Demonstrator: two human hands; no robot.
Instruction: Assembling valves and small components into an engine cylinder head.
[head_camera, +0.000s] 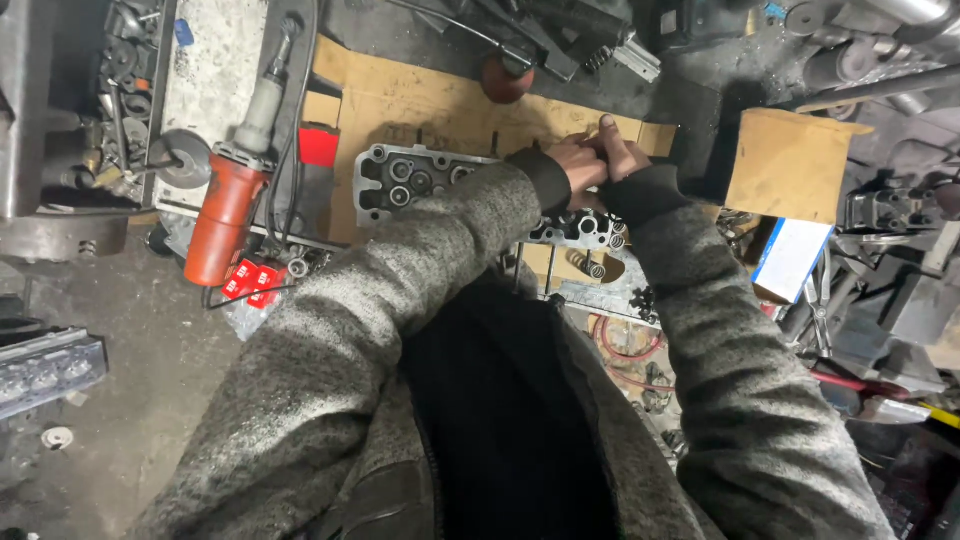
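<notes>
grey cast-metal cylinder head (420, 180), dull and rough; beneath it matt brown cardboard sheet (420, 100); left of it glossy orange plastic angle grinder (225, 210).

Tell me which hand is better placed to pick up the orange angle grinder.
Left. The left hand sits on the cylinder head, on the side nearer the orange angle grinder, which lies off to the left. The right hand is pressed beside it, farther away, and would have to cross over the left arm.
</notes>
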